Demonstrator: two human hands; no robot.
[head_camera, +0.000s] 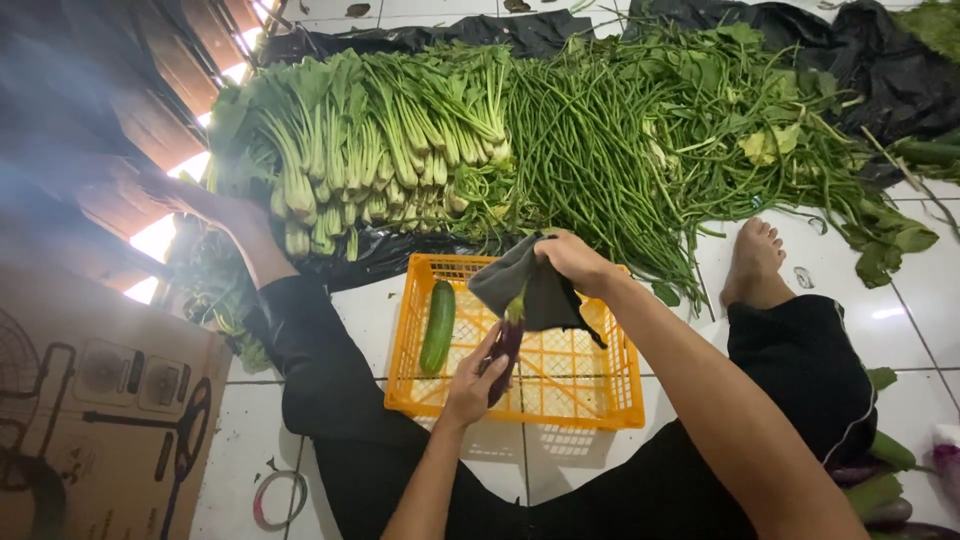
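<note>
My left hand (474, 378) grips a dark purple eggplant (507, 345) over an orange plastic crate (560, 405). My right hand (574, 262) holds a grey cloth (535, 292) draped over the eggplant's green top end. One green cucumber (438, 327) lies in the crate's left side. I sit on the floor in black trousers, my bare feet (752, 262) on either side of the crate.
Bunches of pale-stemmed leafy greens (370, 140) and a heap of long green beans (600, 150) lie on black plastic sheeting (880, 70) beyond the crate. A cardboard box (90, 420) stands at left. More eggplants and cucumbers (885, 480) lie at lower right on the white tiled floor.
</note>
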